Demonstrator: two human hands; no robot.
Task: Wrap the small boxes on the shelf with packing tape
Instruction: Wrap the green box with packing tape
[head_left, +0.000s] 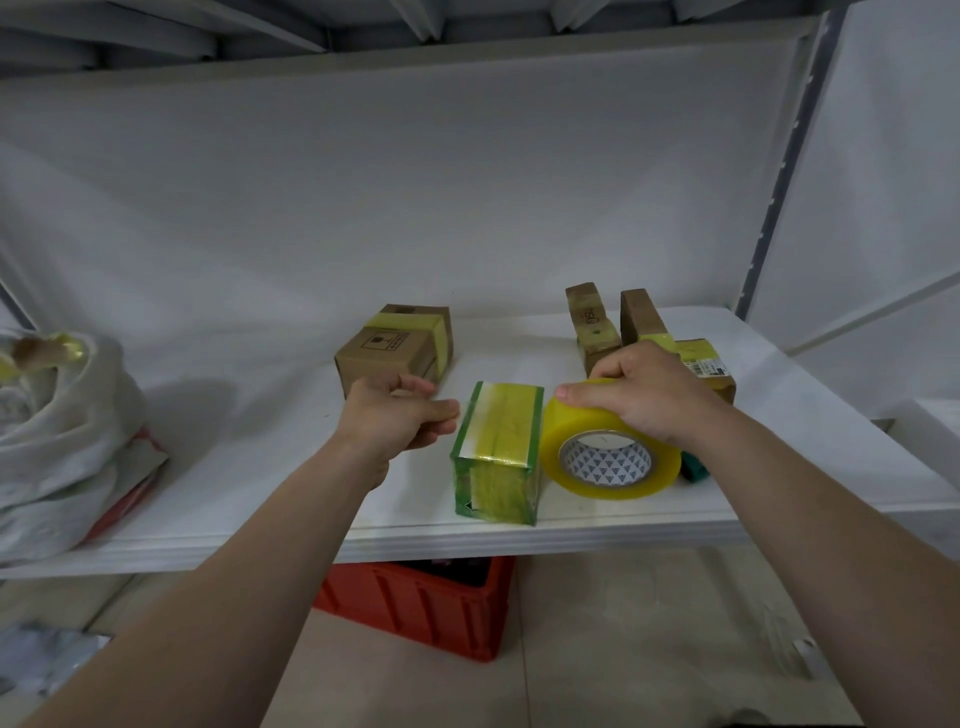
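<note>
Shelf (260, 467), green box (497, 441) lengthwise front-to-back, tape roll (574, 423) beside

Storeroom/packing bay: slotted rack upright (783, 171), white shelf board (260, 467), taped cardboard cartons (395, 343) toward its back edge, stuffed plastic bag (62, 441) at left end, red plastic crate (426, 603) on floor (623, 623) underneath.

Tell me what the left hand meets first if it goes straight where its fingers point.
Most likely the green box, at the upper edge nearest the hand: the left hand aims at it from close by. Depth is unclear from one view, so it could skim over the top.
</note>
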